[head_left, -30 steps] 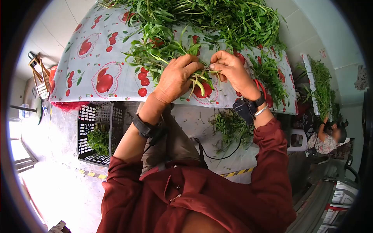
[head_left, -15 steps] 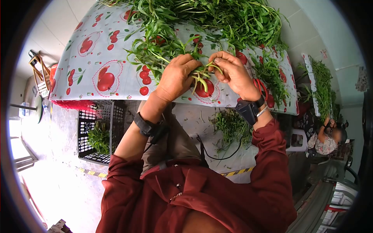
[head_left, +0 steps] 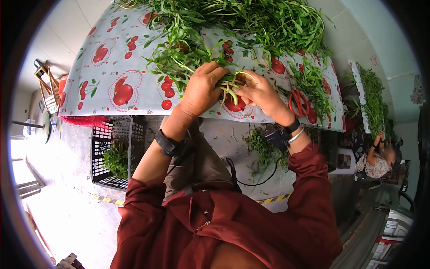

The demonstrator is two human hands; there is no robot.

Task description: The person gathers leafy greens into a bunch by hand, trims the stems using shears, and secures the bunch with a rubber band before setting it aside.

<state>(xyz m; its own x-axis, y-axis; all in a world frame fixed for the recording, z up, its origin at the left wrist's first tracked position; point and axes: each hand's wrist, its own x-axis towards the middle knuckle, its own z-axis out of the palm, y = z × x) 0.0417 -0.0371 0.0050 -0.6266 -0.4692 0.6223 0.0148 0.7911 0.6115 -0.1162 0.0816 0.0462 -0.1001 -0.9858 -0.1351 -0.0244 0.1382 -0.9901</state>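
Note:
My left hand (head_left: 202, 89) is wrapped around a bunch of leafy green stems (head_left: 177, 62), the leaves spreading to its upper left. Cut stem ends (head_left: 230, 92) stick out on its right side. My right hand (head_left: 260, 95) is closed at these ends, fingers curled against them, with a thin pale-green strand (head_left: 249, 74) looping over its index finger. The fingertips of my right hand are partly hidden behind the stems. Red-handled scissors (head_left: 298, 103) lie on the table just right of my right wrist.
A large heap of leafy greens (head_left: 268, 22) covers the far side of the fruit-patterned tablecloth (head_left: 101, 89). More greens (head_left: 316, 83) lie at the right. Below are a black crate (head_left: 130, 152) and greens on the floor (head_left: 264, 148). Another person (head_left: 378, 161) sits at the far right beside greens.
My right hand has shifted slightly left and down, closing in against the stem ends. The scissors, partly hidden behind the wrist before, now show fully. My left hand has hardly moved.

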